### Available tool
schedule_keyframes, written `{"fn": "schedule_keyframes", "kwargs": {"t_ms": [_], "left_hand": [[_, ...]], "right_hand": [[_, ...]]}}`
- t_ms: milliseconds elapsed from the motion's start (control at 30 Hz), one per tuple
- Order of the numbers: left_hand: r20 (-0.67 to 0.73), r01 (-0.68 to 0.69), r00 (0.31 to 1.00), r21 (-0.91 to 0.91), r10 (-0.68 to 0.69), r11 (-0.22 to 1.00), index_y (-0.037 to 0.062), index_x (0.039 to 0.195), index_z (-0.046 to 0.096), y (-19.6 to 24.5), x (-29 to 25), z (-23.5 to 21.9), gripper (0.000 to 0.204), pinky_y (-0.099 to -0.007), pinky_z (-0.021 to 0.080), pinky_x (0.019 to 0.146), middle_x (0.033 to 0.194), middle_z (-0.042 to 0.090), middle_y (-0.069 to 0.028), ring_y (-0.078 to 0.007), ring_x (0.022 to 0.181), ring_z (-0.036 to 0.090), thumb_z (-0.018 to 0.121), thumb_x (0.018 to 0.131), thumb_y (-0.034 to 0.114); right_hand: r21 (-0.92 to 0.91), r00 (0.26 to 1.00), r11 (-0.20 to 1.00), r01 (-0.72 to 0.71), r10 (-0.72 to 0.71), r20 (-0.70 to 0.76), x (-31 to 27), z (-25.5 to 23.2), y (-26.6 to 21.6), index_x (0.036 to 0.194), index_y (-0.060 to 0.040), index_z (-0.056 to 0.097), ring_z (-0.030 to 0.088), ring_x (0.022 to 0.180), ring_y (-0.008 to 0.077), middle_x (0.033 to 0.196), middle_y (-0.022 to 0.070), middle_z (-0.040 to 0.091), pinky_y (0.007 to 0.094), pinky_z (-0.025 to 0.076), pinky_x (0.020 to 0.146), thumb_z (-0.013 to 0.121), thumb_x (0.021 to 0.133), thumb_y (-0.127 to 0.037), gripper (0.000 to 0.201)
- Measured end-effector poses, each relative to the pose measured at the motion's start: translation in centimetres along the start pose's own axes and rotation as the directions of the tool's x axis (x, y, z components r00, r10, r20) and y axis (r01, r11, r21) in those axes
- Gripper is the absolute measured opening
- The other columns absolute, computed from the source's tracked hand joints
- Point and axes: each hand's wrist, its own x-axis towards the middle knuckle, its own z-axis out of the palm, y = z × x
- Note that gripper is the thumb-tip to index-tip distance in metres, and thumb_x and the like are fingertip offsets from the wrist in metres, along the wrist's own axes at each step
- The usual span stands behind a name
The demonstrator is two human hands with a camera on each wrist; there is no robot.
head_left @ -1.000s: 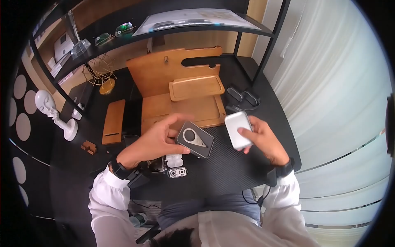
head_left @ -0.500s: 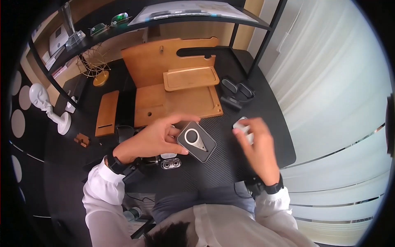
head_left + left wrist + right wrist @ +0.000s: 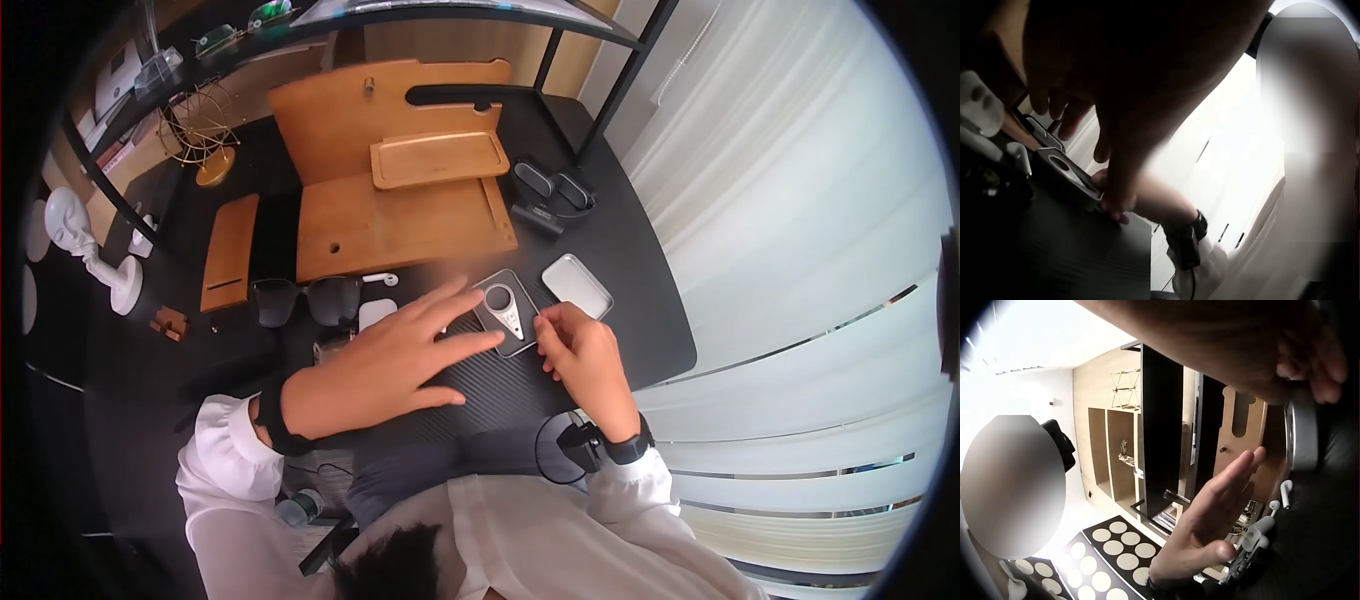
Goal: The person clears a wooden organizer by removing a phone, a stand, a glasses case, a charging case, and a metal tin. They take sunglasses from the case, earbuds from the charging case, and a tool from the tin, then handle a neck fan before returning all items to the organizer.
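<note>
At the front of the black table, a shallow grey tin (image 3: pixel 528 320) holds a flat silver teardrop-shaped piece (image 3: pixel 515 324) with a round ring at its wide end. My right hand (image 3: pixel 588 358) pinches the tin's right edge between thumb and fingers; the left wrist view also shows the fingertips at that end of the tin (image 3: pixel 1088 199). My left hand (image 3: pixel 375 365) hovers palm down at the tin's left, its fingers straight and spread, fingertips overlapping the rim in the head view. Behind my right hand lies the tin's silver lid (image 3: pixel 578 286), inner side up.
Dark sunglasses (image 3: pixel 332 300), a white earbud (image 3: pixel 382 279) and a white case (image 3: pixel 377 312) lie beyond my left hand. A wooden stand (image 3: pixel 400 235) fills the table's back middle. Black folded glasses (image 3: pixel 535 180) lie right of it, and a wooden panel (image 3: pixel 232 250) left.
My right hand has set the lid down on the table at the right and moved to the tin's edge. My left hand has released the tin and spread its fingers.
</note>
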Motion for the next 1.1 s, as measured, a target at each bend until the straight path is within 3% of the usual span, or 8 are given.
{"fn": "schedule_keyframes", "kwargs": {"t_ms": [100,133,233,333,433,567,767,1100], "left_hand": [[0.026,-0.043,0.999,0.167,0.039,0.985,0.0233,0.149,0.053,-0.1,-0.3,1.4,0.076,-0.0533,0.028,0.123,0.162,0.033,-0.0173,-0.0440,0.152,0.024,0.082,0.080,0.038],[0.027,-0.042,0.999,0.200,0.037,0.979,0.0242,0.149,0.053,-0.3,-0.5,1.7,0.077,-0.0538,0.027,0.123,0.162,0.032,-0.0173,-0.0437,0.153,0.024,0.082,0.079,0.040],[0.020,-0.043,0.999,0.227,0.040,0.973,0.0265,0.149,0.054,-0.7,-0.7,1.9,0.080,-0.0547,0.025,0.124,0.163,0.031,-0.0177,-0.0427,0.153,0.023,0.082,0.077,0.045],[0.013,-0.045,0.999,0.209,0.044,0.977,0.0273,0.148,0.054,-0.9,-0.6,2.0,0.079,-0.0544,0.022,0.125,0.161,0.033,-0.0183,-0.0417,0.153,0.024,0.082,0.076,0.048],[0.006,-0.048,0.999,0.214,0.048,0.976,0.0272,0.146,0.056,-1.1,-0.5,2.1,0.077,-0.0536,0.021,0.125,0.159,0.036,-0.0182,-0.0409,0.152,0.027,0.082,0.076,0.049],[-0.005,-0.044,0.999,0.226,0.046,0.973,0.0263,0.143,0.059,-0.8,-0.5,2.1,0.075,-0.0527,0.022,0.125,0.155,0.041,-0.0174,-0.0403,0.150,0.031,0.083,0.076,0.048],[-0.006,-0.039,0.999,0.232,0.041,0.972,0.0259,0.143,0.059,-0.7,-0.7,1.9,0.075,-0.0526,0.022,0.125,0.156,0.040,-0.0178,-0.0419,0.149,0.031,0.084,0.074,0.044],[-0.001,-0.040,0.999,0.250,0.042,0.967,0.0266,0.141,0.060,-0.6,-0.9,2.0,0.071,-0.0545,0.022,0.125,0.156,0.040,-0.0206,-0.0461,0.148,0.031,0.083,0.077,0.042]], "right_hand": [[-0.250,0.984,0.956,0.156,-0.172,-0.043,-0.2,0.7,0.5,0.103,0.0009,0.070,0.068,0.060,0.0284,0.067,0.0140,0.068,0.0369,0.052,0.059,0.069,0.096,-0.020,0.022],[-0.318,0.982,0.938,0.139,-0.173,-0.080,-0.3,0.9,0.1,0.106,-0.0020,0.071,0.067,0.063,0.0315,0.073,0.0139,0.069,0.0399,0.052,0.059,0.069,0.094,-0.019,0.021],[-0.383,0.906,0.858,0.342,-0.409,-0.107,-0.4,1.0,-1.5,0.110,-0.0039,0.071,0.066,0.067,0.0301,0.082,0.0113,0.065,0.0402,0.052,0.060,0.070,0.094,-0.016,0.021],[-0.364,0.847,0.790,0.494,-0.531,-0.002,-0.1,2.1,-0.7,0.112,-0.0049,0.071,0.064,0.074,0.0277,0.088,0.0088,0.059,0.0399,0.052,0.061,0.070,0.093,-0.014,0.022],[-0.451,0.820,0.736,0.504,-0.572,-0.019,0.2,3.4,-0.2,0.113,-0.0054,0.071,0.062,0.079,0.0259,0.088,0.0073,0.057,0.0388,0.052,0.061,0.071,0.091,-0.014,0.023],[-0.515,0.799,0.691,0.507,-0.601,-0.021,0.8,4.3,-0.2,0.102,-0.0057,0.066,0.063,0.085,0.0253,0.088,0.0067,0.058,0.0376,0.053,0.062,0.073,0.089,-0.017,0.019],[-0.526,0.818,0.704,0.477,-0.575,-0.027,1.3,4.9,-0.3,0.094,-0.0066,0.060,0.063,0.081,0.0261,0.086,0.0076,0.058,0.0382,0.053,0.062,0.074,0.089,-0.020,0.020],[-0.552,0.763,0.668,0.498,-0.641,-0.088,1.6,5.5,0.0,0.089,-0.0062,0.061,0.062,0.076,0.0265,0.082,0.0072,0.059,0.0384,0.051,0.062,0.077,0.085,-0.019,0.021]]}}
